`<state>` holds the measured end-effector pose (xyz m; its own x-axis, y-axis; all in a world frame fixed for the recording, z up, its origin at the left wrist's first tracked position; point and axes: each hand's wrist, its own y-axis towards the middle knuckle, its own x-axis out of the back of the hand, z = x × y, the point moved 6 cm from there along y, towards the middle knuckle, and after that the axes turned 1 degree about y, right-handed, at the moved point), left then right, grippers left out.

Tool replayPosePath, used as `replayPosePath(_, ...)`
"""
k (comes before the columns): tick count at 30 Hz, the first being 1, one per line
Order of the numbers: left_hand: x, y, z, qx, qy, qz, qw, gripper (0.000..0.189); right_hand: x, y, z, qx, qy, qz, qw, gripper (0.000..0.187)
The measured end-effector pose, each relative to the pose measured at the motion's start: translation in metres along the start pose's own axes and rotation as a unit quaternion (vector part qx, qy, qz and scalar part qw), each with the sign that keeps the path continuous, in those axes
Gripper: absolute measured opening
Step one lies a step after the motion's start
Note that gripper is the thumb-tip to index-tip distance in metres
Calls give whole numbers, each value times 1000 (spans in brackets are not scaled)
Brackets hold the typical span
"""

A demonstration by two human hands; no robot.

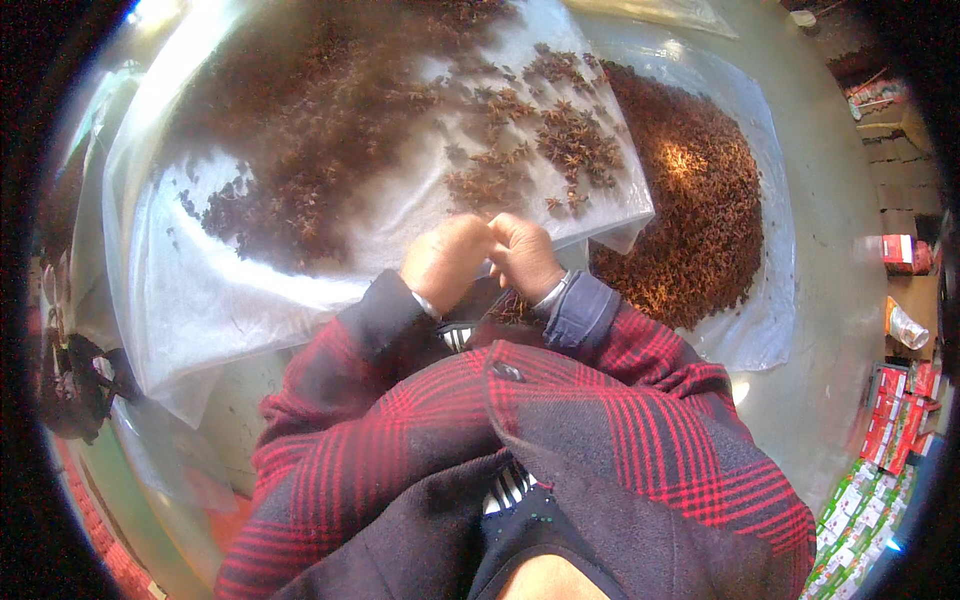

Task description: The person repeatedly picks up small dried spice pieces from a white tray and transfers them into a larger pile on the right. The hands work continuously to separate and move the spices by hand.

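Observation:
My left hand (448, 261) and my right hand (525, 255) meet in front of my chest, fingertips together, at the near edge of a clear plastic sheet (262, 296). Both are curled; what lies between their fingers is hidden, so I cannot tell whether they pinch the sheet. Star anise pods (574, 146) lie scattered on the plastic just beyond my hands. A larger, blurred mass of dark star anise (300, 142) covers the sheet's left and far part. To the right, a big heap of small reddish-brown dried pieces (675, 210) rests on another plastic sheet (776, 225).
Red boxes (892, 412) and green-and-white packets (862, 502) are stacked at the lower right. A clear plastic cup or bag (906, 324) lies above them. Dark bundled material (71, 382) stands at the far left. More plastic sheeting (660, 11) lies at the far edge.

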<state>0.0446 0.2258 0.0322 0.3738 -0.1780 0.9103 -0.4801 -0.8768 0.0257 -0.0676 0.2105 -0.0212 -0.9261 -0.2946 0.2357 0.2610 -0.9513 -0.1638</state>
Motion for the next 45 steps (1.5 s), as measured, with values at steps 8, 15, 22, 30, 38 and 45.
replayPosePath(8,-3,-9,50,94,45,129,986,34,111,37,21,182,-203,-216,938,30)
replayPosePath(15,-13,63,48,96,-251,98,958,47,107,5,7,154,-200,-223,941,26)
replayPosePath(22,-23,112,55,39,-51,-22,998,22,51,-18,15,281,-342,-76,893,21)
replayPosePath(30,-8,140,112,201,115,-34,972,37,9,-3,8,346,-435,39,830,24)
replayPosePath(38,-40,173,73,-42,-179,-14,983,42,49,47,-7,320,-505,-36,801,34)
replayPosePath(45,30,198,141,133,79,-149,977,37,59,48,-16,249,-556,-105,786,37)
